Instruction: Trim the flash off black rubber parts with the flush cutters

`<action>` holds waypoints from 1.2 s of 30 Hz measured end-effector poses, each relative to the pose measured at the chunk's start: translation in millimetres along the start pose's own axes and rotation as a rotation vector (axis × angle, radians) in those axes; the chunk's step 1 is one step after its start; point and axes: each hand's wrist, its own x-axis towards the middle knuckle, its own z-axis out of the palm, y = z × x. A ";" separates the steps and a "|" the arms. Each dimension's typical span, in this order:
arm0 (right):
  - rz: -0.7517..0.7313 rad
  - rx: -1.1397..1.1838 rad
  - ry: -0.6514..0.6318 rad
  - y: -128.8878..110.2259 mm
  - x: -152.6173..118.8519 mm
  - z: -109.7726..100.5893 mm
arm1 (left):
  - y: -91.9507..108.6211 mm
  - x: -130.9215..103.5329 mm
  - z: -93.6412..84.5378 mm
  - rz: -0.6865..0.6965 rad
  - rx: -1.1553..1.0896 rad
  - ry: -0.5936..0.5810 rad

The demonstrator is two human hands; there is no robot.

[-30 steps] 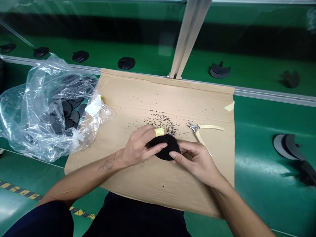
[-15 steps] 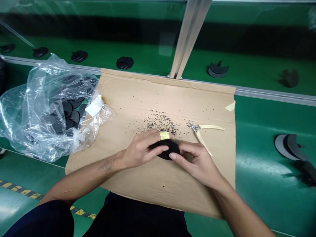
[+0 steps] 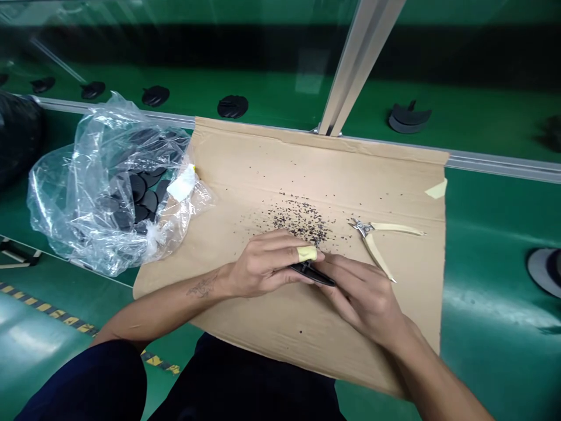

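The left hand and right hand pinch the black piece in their fingers over cardboard, nippers at its two o'clock, apparently handling it, and any turn calls for steady support.

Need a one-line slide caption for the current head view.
Head view: left hand and right hand hold a thin black piece over cardboard, cutters alongside.

From the view's centre, a silver metal upright post rises at one o'clock, a large glossy black bulky object sits towards nine, and yellow-and-black striped tape crosses the shiny green floor at eight.
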 end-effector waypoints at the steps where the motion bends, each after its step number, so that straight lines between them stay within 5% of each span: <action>1: -0.011 -0.020 -0.003 0.3 -0.1 0.0 | 0.8 0.3 0.3 0.013 0.006 0.001; 25: -0.031 0.141 -0.053 0.3 8.9 -12.7 | 3.2 2.5 -2.5 0.027 -0.008 -0.059; 32: 0.275 -0.567 -0.014 38.3 1.3 -53.7 | -0.9 0.4 -5.0 -0.110 0.076 0.018; 36: 0.340 -0.661 -0.078 52.3 -8.2 -56.9 | -1.4 0.2 -5.8 -0.138 0.089 0.008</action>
